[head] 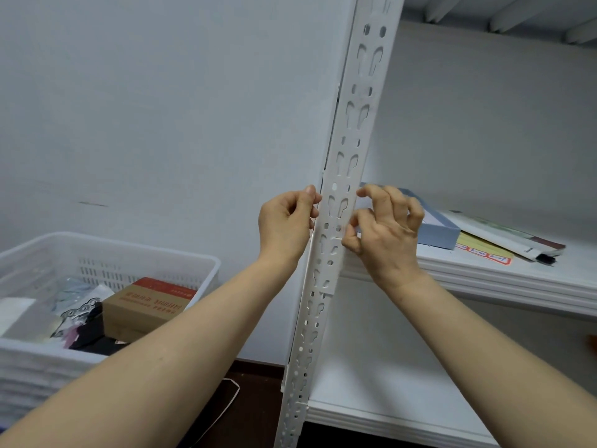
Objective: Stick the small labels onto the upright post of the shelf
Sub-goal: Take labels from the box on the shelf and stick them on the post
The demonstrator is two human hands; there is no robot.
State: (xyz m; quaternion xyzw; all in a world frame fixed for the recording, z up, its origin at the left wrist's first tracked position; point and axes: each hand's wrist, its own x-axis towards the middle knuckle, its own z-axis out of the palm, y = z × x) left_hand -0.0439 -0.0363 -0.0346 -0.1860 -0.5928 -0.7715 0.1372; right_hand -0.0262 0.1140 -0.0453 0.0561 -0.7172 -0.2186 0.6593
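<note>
- Where the middle shelf point(484, 273) meets it, the post point(350, 150) stands with both hands flanking it.
- The left hand point(286, 227) pinches at the post's left edge, likely to steady it; what it holds cannot be told.
- The right hand point(387, 234) has curled fingers with tips at the right edge, probably pressing; its hold is unclear.
- One label point(327, 290), a pale patch lower down, seems already stuck.

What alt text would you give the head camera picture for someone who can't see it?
Two bare hands work at a white perforated upright post: the left hand pinches its left edge, and the right hand touches its right edge with curled fingers. A white basket holding a cardboard box sits lower left.
</note>
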